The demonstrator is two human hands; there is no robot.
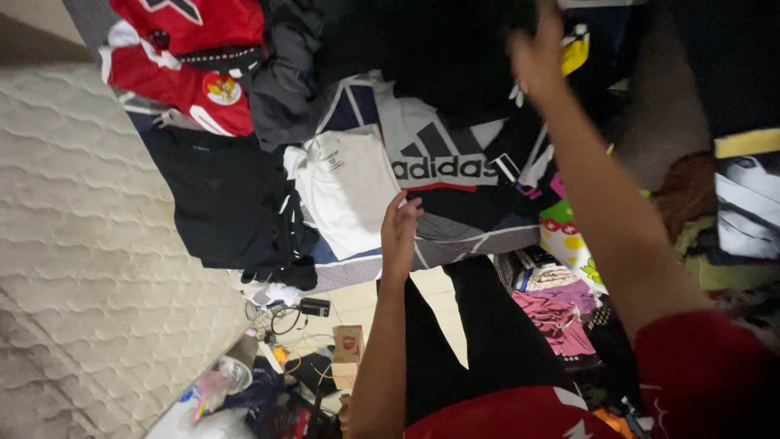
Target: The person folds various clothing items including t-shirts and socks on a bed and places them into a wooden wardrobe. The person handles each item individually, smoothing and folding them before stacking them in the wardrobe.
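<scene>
A quilted cream mattress is seen filling the left side of the view; the picture appears turned sideways. A pale tiled floor is visible between the mattress edge and the person's dark trousers.

A heap of clothes is spread across the upper middle and right. Counted in the heap, where separable:
- one black garment, laid flat by the mattress;
- one grey-and-white shirt with bold white lettering on a black band;
- two red jerseys, the lower one bearing a round badge;
- one white folded shirt, with a small dark label near its collar;
- one pink garment, at the right by the trousers.
Further items on the right cannot be separated.

On the floor are noted one small brown carton with a red mark, one black adapter and tangled cables.

The left hand is held with fingers curled loosely, at the edge of the white folded shirt; whether anything is pinched cannot be told. The right hand is raised at the top of the heap and blurred; its grip cannot be told.
</scene>
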